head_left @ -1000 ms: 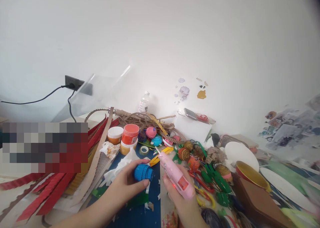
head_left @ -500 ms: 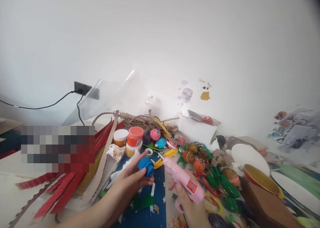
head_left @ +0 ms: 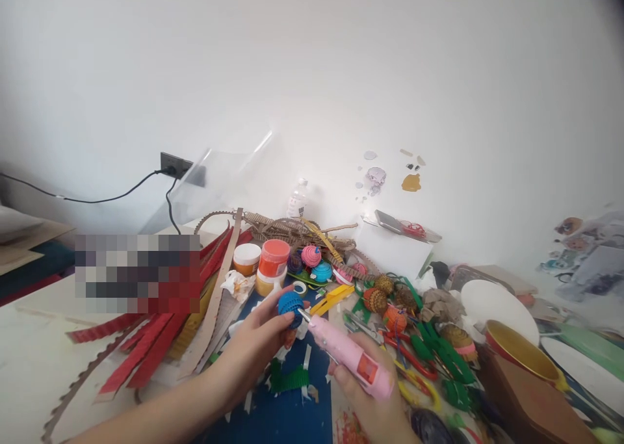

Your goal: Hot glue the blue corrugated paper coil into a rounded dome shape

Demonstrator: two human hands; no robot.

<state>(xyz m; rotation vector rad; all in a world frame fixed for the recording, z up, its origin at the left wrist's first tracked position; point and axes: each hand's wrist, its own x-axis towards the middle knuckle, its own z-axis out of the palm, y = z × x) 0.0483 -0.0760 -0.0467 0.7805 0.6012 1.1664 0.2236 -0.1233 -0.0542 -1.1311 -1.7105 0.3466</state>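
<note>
Between the thumb and fingers of my left hand [head_left: 260, 330] is a blue ball of coiled corrugated paper [head_left: 289, 306]. My right hand [head_left: 368, 379] is wrapped round a pink glue gun [head_left: 348, 352], whose metal nozzle points left and meets the ball's right side, or nearly so; I cannot tell if they touch. Beneath both hands lies a blue mat [head_left: 273, 418] with a green corrugated strip [head_left: 290, 380] and white paper scraps on it. Just behind the nozzle are yellow strips [head_left: 333, 299].
Paint jars [head_left: 274, 259] and coiled balls in pink [head_left: 311, 256], light blue and orange stand behind my hands. Red corrugated strips [head_left: 131, 359] spread at the left. Red-handled scissors [head_left: 414, 359], green pieces, a brown box [head_left: 526, 392] and a gold-lined bowl [head_left: 521, 350] crowd the right.
The glue gun's nozzle has come from a little way off to the blue ball's side. My left hand still holds the ball. The whole view has shifted slightly.
</note>
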